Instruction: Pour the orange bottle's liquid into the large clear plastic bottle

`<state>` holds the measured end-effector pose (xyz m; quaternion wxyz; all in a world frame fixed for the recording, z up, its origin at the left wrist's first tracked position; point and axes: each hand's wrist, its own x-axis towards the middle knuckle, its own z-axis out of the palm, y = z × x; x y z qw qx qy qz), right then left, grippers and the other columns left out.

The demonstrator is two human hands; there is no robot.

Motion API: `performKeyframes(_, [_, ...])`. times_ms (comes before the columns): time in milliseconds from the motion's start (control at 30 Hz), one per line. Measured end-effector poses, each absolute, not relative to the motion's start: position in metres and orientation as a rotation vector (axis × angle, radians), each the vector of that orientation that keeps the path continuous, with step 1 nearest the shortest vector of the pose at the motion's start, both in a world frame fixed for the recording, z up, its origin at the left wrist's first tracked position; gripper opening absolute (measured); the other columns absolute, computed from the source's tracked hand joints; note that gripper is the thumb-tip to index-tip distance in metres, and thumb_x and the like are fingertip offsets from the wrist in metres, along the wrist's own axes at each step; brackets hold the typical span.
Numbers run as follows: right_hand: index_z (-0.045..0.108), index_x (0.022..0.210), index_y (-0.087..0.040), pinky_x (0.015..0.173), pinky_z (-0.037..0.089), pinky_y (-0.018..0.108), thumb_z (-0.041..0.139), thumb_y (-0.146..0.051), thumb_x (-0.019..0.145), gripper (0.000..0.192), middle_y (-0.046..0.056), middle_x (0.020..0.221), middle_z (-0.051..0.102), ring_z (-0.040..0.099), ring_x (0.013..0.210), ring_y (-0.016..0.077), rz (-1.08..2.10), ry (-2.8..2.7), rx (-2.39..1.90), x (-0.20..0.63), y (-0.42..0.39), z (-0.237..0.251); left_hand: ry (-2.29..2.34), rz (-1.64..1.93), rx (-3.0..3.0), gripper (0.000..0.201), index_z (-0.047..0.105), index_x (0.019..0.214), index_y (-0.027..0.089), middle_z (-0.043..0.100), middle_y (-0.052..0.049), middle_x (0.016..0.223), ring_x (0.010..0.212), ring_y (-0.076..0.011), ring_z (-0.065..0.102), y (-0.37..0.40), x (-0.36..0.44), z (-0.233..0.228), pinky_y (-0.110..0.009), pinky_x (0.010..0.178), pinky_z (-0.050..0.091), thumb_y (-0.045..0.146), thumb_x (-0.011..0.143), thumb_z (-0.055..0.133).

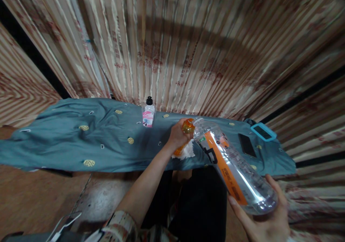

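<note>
My right hand (265,213) holds a large clear plastic bottle (250,181) with an orange label by its base. The bottle is tilted, its neck pointing up and left. At the neck, my left hand (178,133) is wrapped round an orange translucent container (188,126), whose lower part shows below my fingers. The bottle's mouth meets or nearly meets this container; I cannot tell whether they touch. Under my left hand lies a crumpled white tissue (188,151). Liquid inside the big bottle cannot be made out.
A teal cloth with pineapple prints (107,127) covers the narrow table. A pump bottle with a black top (148,114) stands at the back. To the right lie a dark phone (247,145) and a blue-framed device (263,132). A striped curtain (172,48) hangs behind.
</note>
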<state>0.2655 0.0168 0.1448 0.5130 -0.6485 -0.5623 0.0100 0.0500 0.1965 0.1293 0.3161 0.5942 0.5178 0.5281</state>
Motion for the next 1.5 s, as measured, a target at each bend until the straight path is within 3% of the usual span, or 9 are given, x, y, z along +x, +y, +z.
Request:
performKeyframes(733, [0.042,0.145,-0.017,0.105,0.034,0.067,0.081,-0.060,0.056,0.106,0.018,0.138,0.051,0.053,0.121,0.0388,-0.023,-1.393,-1.560,0.267,0.018,0.148,1.357,1.408,1.564,0.048,0.063,0.108,0.020,0.076,-0.001,0.101,0.092,-0.0186,0.071,0.196,0.050,0.130,-0.026,0.081,0.054,0.012,0.063,0.077])
performKeyframes(1167, [0.041,0.145,-0.019,0.106,0.034,0.066,0.083,-0.057,0.055,0.106,0.016,0.139,0.050,0.052,0.121,0.0372,0.099,-1.337,-1.572,0.265,0.017,0.144,1.378,1.379,1.539,0.047,0.062,0.110,0.019,0.075,-0.003,0.103,0.092,-0.0187,0.071,0.194,0.050,0.134,-0.028,0.085,0.053,0.022,0.068,0.080])
performKeyframes(1500, [0.044,0.143,-0.018,0.105,0.037,0.063,0.083,-0.054,0.056,0.102,0.015,0.136,0.052,0.054,0.120,0.0357,0.154,-1.304,-1.584,0.267,0.019,0.136,1.385,1.379,1.536,0.048,0.062,0.109,0.019,0.075,-0.002,0.102,0.092,-0.0187,0.071,0.194,0.051,0.134,-0.028,0.084,0.053,0.019,0.065,0.080])
